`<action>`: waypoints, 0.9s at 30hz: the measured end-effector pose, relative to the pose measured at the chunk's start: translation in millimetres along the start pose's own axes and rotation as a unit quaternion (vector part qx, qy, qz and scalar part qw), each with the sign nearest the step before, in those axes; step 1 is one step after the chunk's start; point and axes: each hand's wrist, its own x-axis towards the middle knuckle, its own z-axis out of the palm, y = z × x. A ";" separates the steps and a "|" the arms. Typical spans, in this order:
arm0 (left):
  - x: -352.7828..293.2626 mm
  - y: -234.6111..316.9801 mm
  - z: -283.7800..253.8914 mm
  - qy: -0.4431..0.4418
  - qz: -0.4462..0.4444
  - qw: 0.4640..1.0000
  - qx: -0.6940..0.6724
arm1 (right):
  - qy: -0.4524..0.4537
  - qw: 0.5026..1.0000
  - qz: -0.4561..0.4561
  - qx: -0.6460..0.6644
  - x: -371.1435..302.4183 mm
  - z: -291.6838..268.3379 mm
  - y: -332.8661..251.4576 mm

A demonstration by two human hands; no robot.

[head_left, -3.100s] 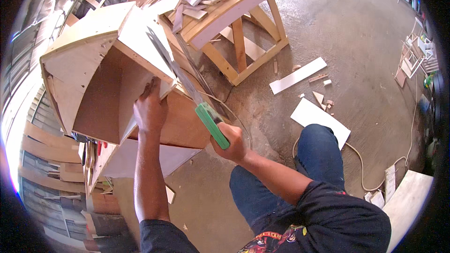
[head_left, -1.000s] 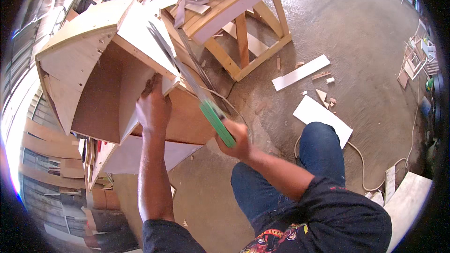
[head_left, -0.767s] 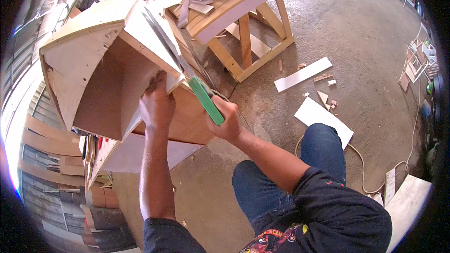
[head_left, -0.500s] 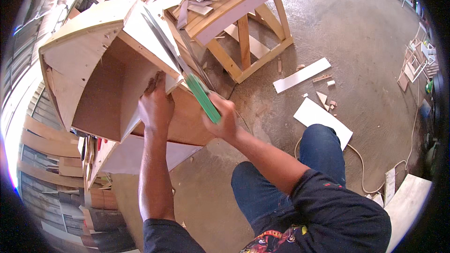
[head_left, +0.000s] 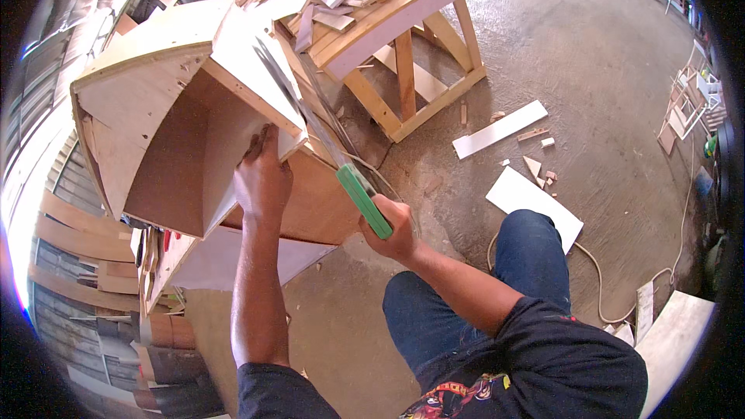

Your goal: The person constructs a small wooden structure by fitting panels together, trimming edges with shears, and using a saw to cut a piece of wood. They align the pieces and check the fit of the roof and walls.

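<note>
A handsaw with a green handle [head_left: 363, 200] and a long metal blade is in my right hand [head_left: 393, 226], the fingers wrapped round the grip. Its blade runs up and away to the left, along the edge of a pale side panel on a large plywood box [head_left: 143, 89]. The box is tilted, with its hollow brown inside toward me. My left hand [head_left: 262, 178] is closed at that panel's near end, fingers curled against its inner face; the thumb is partly hidden.
Behind the box stands a wooden workbench [head_left: 392, 27] heaped with offcuts. On the concrete floor at right lie a white strip [head_left: 500, 129], a white board [head_left: 535, 203] and small wood scraps. A cable [head_left: 601, 283] loops past my knees. Stacked boards [head_left: 81, 229] line the left wall.
My right hand has drawn the saw back toward me, down and to the right. The left hand keeps its place on the box, which appears shifted slightly in the picture.
</note>
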 end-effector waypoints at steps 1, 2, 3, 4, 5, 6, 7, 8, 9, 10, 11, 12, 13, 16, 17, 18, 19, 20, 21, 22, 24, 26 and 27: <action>-0.2 -0.8 -0.7 0.007 0.011 1.000 -0.010 | -0.008 1.000 0.006 0.005 -2.3 -0.8 0.0; 0.9 -1.3 -2.8 0.015 0.024 0.999 -0.017 | -0.013 1.000 0.011 0.012 -2.5 -0.9 -0.6; 1.0 -1.3 -0.8 0.012 0.026 0.999 -0.017 | -0.011 1.000 0.013 0.012 6.1 1.6 -2.5; 1.1 -1.2 1.7 0.020 0.033 0.999 -0.015 | -0.005 1.000 0.012 0.015 20.3 7.3 -2.0; 1.3 -1.4 3.5 0.029 0.036 0.999 -0.015 | -0.003 1.000 0.010 0.017 29.2 9.8 -2.2; 1.4 -1.1 4.4 0.028 0.035 0.999 -0.016 | -0.004 1.000 0.011 0.016 23.0 7.4 1.6; 1.6 -0.6 5.3 0.026 0.035 0.999 -0.015 | -0.001 1.000 0.001 0.007 10.6 3.6 8.0; 0.9 -1.8 4.4 0.025 0.033 0.999 -0.011 | 0.001 1.000 -0.012 0.001 5.3 2.5 5.2; 0.4 -3.0 3.1 0.025 0.031 0.999 -0.010 | -0.001 1.000 -0.012 0.003 0.4 3.7 2.1; 0.1 -4.1 1.0 0.023 0.032 0.999 -0.007 | 0.011 1.000 -0.006 0.021 -4.5 4.6 -1.7; 0.0 -3.0 0.5 0.021 0.034 0.999 -0.007 | 0.025 0.999 0.001 0.038 -5.0 2.7 -7.0; 1.8 -0.4 -1.7 0.021 0.037 0.999 -0.006 | 0.028 0.999 0.001 0.039 13.4 5.0 -7.0; 2.3 2.8 1.9 0.013 0.033 0.999 -0.011 | 0.028 0.999 -0.019 0.001 43.1 11.0 1.0; 1.7 2.6 0.9 0.010 0.026 1.000 -0.005 | 0.010 1.000 -0.004 -0.027 49.1 15.3 0.5; 2.0 -0.5 -0.8 0.016 0.023 1.000 0.005 | 0.009 1.000 -0.011 -0.006 25.7 12.0 5.7; 2.3 -2.3 1.7 0.020 0.022 1.000 0.003 | 0.008 1.000 -0.014 0.013 6.2 6.0 8.6; 0.2 -5.4 4.2 0.025 0.029 0.999 0.005 | 0.021 0.999 -0.037 0.031 -2.9 1.4 5.2; 0.1 -6.0 3.9 0.032 0.038 0.999 0.009 | 0.021 0.998 -0.040 0.033 5.5 1.5 6.3; 1.0 -3.4 2.4 0.028 0.042 0.999 0.011 | 0.008 0.999 -0.030 0.029 19.6 4.0 8.9; 3.2 0.7 -1.8 0.000 0.024 1.000 -0.001 | -0.005 0.999 -0.019 0.025 35.5 7.5 11.8; 4.3 2.2 -1.3 -0.029 0.004 0.999 -0.016 | -0.003 1.000 0.006 0.014 61.8 13.1 -1.9; 1.9 -3.5 4.5 -0.009 0.020 1.000 -0.001 | 0.022 0.999 -0.035 0.021 44.9 22.5 15.2; 2.1 -4.3 4.4 -0.006 0.019 1.000 -0.003 | 0.000 0.999 -0.015 0.035 18.8 15.3 13.5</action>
